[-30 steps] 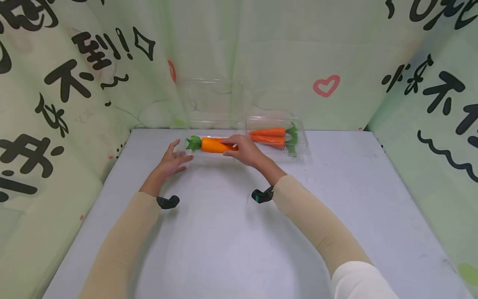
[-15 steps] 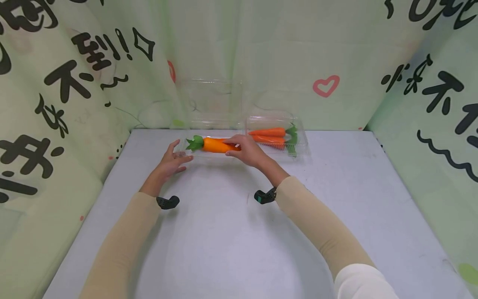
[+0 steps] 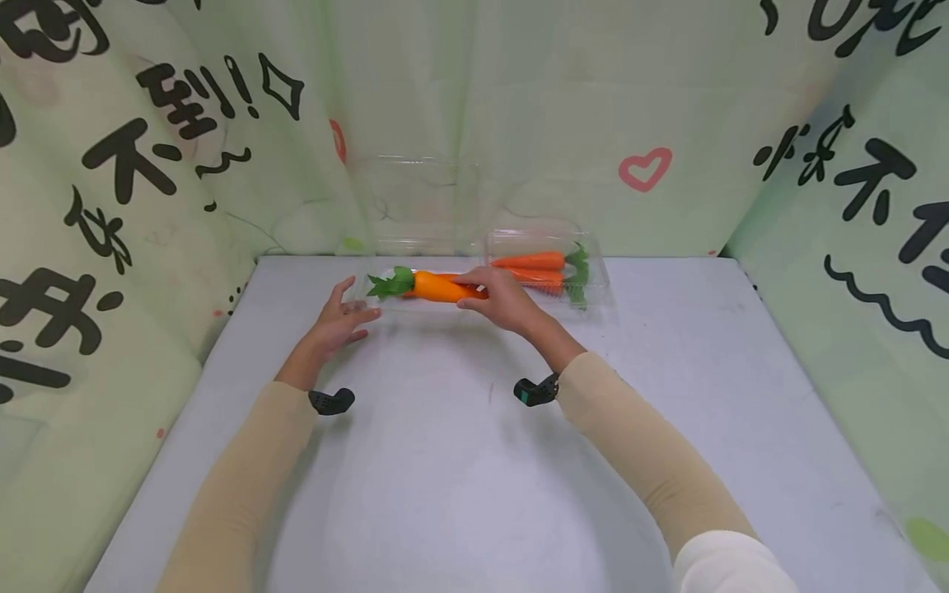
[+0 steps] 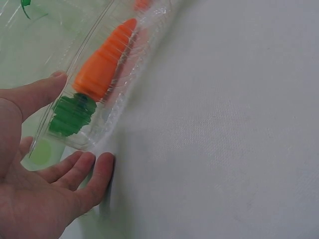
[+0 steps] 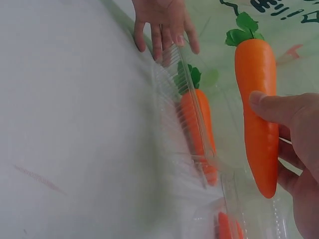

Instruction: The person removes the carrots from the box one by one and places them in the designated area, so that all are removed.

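My right hand (image 3: pixel 507 301) grips an orange toy carrot (image 5: pixel 256 109) with a green leafy top, thumb across its side and fingers behind. In the head view, this carrot is over the left clear plastic container (image 3: pixel 430 306), its leaves to the left. Inside that container lies another carrot (image 4: pixel 102 67), leaves toward my left hand. My left hand (image 3: pixel 334 325) is at the container's left end, thumb (image 4: pixel 47 92) at the rim and the other fingers (image 4: pixel 97 184) loosely extended beside the near corner. The right hand hides the carrot's tip in the head view.
A second clear container (image 3: pixel 608 288) with two carrots (image 3: pixel 537 261) stands to the right, against the first. The left container's transparent lid (image 3: pixel 415 158) stands upright behind it. Green printed curtains (image 3: pixel 549 99) border the white table (image 3: pixel 437 453) at the back and sides.
My right hand and its carrot have moved slightly to the right, and the leafy top has shifted with them. My left hand has kept its place at the container's end.
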`<state>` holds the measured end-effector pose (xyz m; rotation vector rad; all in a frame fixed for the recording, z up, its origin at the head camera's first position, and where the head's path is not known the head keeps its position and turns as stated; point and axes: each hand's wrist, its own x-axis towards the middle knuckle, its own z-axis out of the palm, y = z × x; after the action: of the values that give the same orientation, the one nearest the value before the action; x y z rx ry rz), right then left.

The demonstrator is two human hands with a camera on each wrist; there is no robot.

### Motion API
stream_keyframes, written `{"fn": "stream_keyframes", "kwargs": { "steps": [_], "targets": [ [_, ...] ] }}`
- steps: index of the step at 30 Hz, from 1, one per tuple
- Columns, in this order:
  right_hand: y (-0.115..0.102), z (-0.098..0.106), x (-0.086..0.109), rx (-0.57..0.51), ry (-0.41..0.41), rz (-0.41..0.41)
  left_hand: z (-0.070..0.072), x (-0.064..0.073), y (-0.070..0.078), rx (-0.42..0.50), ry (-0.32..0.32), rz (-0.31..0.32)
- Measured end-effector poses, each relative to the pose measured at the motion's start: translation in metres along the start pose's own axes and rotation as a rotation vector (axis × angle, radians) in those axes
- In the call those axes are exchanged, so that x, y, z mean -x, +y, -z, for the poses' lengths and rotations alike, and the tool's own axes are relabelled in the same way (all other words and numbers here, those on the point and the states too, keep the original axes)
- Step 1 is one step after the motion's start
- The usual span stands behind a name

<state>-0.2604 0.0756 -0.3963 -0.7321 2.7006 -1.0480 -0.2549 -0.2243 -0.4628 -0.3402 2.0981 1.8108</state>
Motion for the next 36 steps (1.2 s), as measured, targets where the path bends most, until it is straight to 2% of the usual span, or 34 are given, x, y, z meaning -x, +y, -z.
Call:
{"fn": "stream_keyframes", "kwargs": {
  "steps": [16, 24, 27, 31, 34, 36],
  "targets": [
    [0.009, 0.011, 0.015, -0.012, 0.033, -0.027, 0.002, -0.001, 0.000, -0.003, -0.016, 0.005],
    [0.018, 0.016, 0.025, 0.003, 0.062, -0.029, 0.000, -0.001, 0.000, -0.041, -0.007, 0.012],
    [0.021, 0.017, 0.028, 0.014, 0.070, -0.023, 0.001, 0.002, -0.001, -0.045, -0.005, 0.013],
    [0.026, 0.018, 0.032, 0.027, 0.081, -0.022, 0.001, 0.015, 0.009, -0.022, -0.031, 0.026],
    [0.029, 0.020, 0.037, 0.039, 0.093, -0.027, -0.001, 0.015, 0.011, -0.010, -0.052, 0.019],
    [0.031, 0.021, 0.040, 0.043, 0.097, -0.020, 0.001, 0.009, 0.005, -0.017, -0.045, 0.006]
  ]
}}
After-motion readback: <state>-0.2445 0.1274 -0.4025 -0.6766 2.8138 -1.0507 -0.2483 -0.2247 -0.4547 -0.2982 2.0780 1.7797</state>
